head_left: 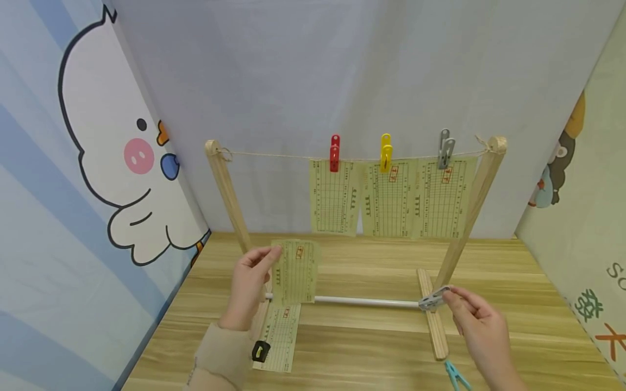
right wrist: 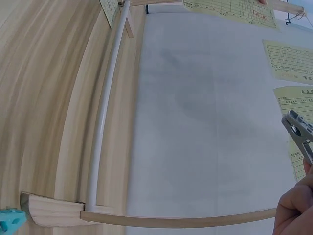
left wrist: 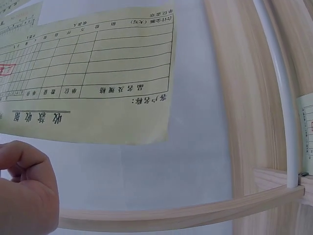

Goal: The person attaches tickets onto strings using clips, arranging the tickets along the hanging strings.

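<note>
My left hand (head_left: pixel 250 282) pinches a yellow printed receipt slip (head_left: pixel 295 274) by its upper left corner, holding it up in front of the rack's left post. In the left wrist view the slip (left wrist: pixel 98 73) hangs with its printed table facing the camera. My right hand (head_left: pixel 481 326) holds a grey clothespin (head_left: pixel 434 298) between thumb and fingers, near the foot of the right post; the right wrist view shows the clothespin (right wrist: pixel 299 129) with its tip pointing away from the hand. Another receipt slip (head_left: pixel 279 342) lies on the table below the left hand.
Between two wooden posts (head_left: pixel 469 217) runs a string (head_left: pixel 274 156). Red (head_left: pixel 335 155), yellow (head_left: pixel 386 155) and grey (head_left: pixel 445 149) clothespins hold three slips (head_left: pixel 388 201) on its right part. A white rod (head_left: pixel 367 301) joins the posts low down. A teal clothespin (head_left: pixel 457 376) lies at front right.
</note>
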The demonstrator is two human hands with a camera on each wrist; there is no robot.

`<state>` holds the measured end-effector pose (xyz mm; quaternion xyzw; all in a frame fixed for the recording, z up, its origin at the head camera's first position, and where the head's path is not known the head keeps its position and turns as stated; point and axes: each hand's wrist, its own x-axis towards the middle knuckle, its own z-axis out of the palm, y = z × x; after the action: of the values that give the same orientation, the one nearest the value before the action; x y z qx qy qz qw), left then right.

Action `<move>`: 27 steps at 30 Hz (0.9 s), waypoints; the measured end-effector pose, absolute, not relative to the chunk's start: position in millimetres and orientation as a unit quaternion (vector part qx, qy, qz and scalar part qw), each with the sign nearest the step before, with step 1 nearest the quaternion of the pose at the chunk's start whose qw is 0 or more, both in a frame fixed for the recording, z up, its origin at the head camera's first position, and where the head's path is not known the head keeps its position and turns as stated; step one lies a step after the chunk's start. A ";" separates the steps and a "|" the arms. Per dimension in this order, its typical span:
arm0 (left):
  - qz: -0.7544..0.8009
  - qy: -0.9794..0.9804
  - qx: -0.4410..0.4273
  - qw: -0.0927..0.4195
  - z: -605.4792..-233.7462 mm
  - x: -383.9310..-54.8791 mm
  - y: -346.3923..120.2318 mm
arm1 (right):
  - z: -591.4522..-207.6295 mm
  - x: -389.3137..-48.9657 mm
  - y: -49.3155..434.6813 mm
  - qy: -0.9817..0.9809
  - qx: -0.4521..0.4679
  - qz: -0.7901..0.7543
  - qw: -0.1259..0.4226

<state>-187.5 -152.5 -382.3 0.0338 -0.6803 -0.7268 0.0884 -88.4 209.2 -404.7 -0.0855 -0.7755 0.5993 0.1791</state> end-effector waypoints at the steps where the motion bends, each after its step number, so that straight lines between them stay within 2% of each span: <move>1: -0.728 -0.679 0.033 0.088 -380.1 -187.7 -153.0 | -402.7 -89.6 208.7 -0.777 -0.081 0.597 0.183; 11: -0.731 -0.676 0.030 0.087 -357.8 -193.1 -156.4 | -373.9 -103.7 204.9 -0.787 0.000 0.581 0.207; 27: -0.724 -0.677 -0.041 0.122 -312.0 -207.3 -151.8 | -316.6 -125.8 179.9 -0.787 0.113 0.553 0.250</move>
<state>-207.3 -151.8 -312.0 -0.0406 -0.6772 -0.7245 0.1219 -125.8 179.9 -316.6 0.1135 -0.7865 0.5533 0.2498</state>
